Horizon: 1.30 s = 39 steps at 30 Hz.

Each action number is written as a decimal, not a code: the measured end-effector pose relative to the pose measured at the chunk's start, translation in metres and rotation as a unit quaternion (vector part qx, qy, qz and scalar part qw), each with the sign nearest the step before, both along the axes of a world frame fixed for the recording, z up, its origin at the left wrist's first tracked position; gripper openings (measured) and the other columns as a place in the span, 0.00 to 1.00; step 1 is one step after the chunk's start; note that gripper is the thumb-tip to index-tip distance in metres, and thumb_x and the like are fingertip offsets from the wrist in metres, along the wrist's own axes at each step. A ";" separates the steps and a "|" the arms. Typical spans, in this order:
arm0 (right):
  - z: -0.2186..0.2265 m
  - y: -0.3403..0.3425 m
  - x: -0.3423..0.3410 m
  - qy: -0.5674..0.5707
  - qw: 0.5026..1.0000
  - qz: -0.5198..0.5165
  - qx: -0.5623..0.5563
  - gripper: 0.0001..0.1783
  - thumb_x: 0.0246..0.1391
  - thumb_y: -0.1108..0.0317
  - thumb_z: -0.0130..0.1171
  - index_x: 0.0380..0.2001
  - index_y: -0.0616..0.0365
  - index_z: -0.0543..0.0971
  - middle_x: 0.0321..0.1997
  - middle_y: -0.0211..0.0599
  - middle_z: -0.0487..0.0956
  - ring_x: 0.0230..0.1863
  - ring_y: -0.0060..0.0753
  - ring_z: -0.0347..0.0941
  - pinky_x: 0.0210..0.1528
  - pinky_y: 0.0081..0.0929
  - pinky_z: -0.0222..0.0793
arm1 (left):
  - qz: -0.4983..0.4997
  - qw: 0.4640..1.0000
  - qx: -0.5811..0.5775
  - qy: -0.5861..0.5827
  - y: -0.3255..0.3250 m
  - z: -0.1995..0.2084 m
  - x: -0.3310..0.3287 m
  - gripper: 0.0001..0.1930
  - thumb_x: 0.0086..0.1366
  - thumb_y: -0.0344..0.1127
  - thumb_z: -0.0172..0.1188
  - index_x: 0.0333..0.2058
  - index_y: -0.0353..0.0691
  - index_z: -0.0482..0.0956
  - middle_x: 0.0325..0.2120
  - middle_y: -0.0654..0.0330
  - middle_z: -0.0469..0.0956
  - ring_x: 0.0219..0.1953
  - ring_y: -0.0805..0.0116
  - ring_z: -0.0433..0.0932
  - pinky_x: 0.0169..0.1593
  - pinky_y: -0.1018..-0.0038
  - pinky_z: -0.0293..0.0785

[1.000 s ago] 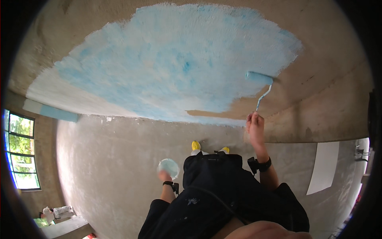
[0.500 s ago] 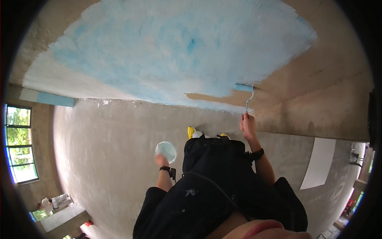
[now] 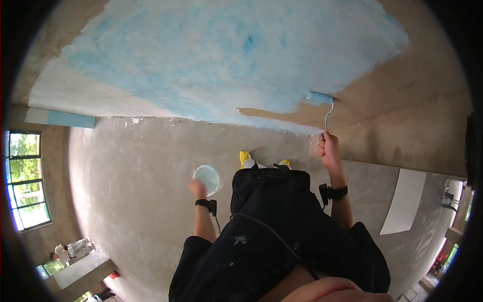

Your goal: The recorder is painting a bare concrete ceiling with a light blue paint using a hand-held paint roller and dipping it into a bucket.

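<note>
My right hand (image 3: 328, 150) is closed round the handle of a paint roller (image 3: 319, 97). The roller's light-blue sleeve lies at the lower right edge of the painted patch on the wall (image 3: 201, 55), which is mottled in pale and brighter blue. Just beside the sleeve starts bare brown wall. Over on the left, my left hand (image 3: 197, 188) is closed at the rim of a round white bucket (image 3: 216, 189) with pale-blue paint inside. Its fingers are partly hidden, but the bucket moves along with the hand.
A strip of unpainted brown wall (image 3: 271, 116) runs low beneath the blue. Yellow-toed shoes (image 3: 244, 157) stand on the grey concrete floor (image 3: 136, 176). A white board (image 3: 404, 201) lies at the right. A two-tone board (image 3: 70, 119) and windows (image 3: 27, 181) are at the left.
My right hand and the roller have moved up and to the right along the wall. My left hand and the bucket have shifted slightly up and left. The view has tilted a little.
</note>
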State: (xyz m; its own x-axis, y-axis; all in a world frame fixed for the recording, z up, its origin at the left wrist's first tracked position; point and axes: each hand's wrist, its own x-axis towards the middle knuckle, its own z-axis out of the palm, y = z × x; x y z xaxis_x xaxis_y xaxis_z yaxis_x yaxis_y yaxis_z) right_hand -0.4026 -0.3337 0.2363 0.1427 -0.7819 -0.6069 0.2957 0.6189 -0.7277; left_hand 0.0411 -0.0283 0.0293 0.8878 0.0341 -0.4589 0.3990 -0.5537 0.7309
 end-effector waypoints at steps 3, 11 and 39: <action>0.040 0.005 0.006 -0.025 0.999 -0.009 -0.028 0.21 0.67 0.55 0.41 0.22 0.56 0.65 0.10 0.20 0.50 0.09 0.15 0.42 0.11 0.21 0.36 | -0.021 0.999 -0.026 0.006 -0.014 0.018 0.010 0.12 0.61 0.32 0.47 0.30 0.27 0.76 0.11 0.64 0.64 0.10 0.73 0.62 0.14 0.75 0.58; 0.106 0.003 0.007 0.025 0.992 -0.022 -0.118 0.21 0.66 0.55 0.43 0.22 0.56 0.66 0.11 0.20 0.51 0.09 0.13 0.42 0.12 0.20 0.37 | -0.147 0.981 -0.128 -0.009 -0.072 0.127 0.002 0.15 0.66 0.35 0.46 0.29 0.27 0.76 0.10 0.68 0.62 0.09 0.79 0.59 0.14 0.78 0.54; -0.076 -0.024 0.004 -0.095 0.986 0.020 0.137 0.19 0.68 0.58 0.37 0.24 0.54 0.64 0.11 0.16 0.47 0.10 0.13 0.41 0.12 0.18 0.36 | -0.385 0.872 -0.291 0.081 -0.172 0.381 -0.093 0.13 0.66 0.33 0.51 0.26 0.30 0.75 0.11 0.76 0.56 0.13 0.89 0.50 0.16 0.82 0.42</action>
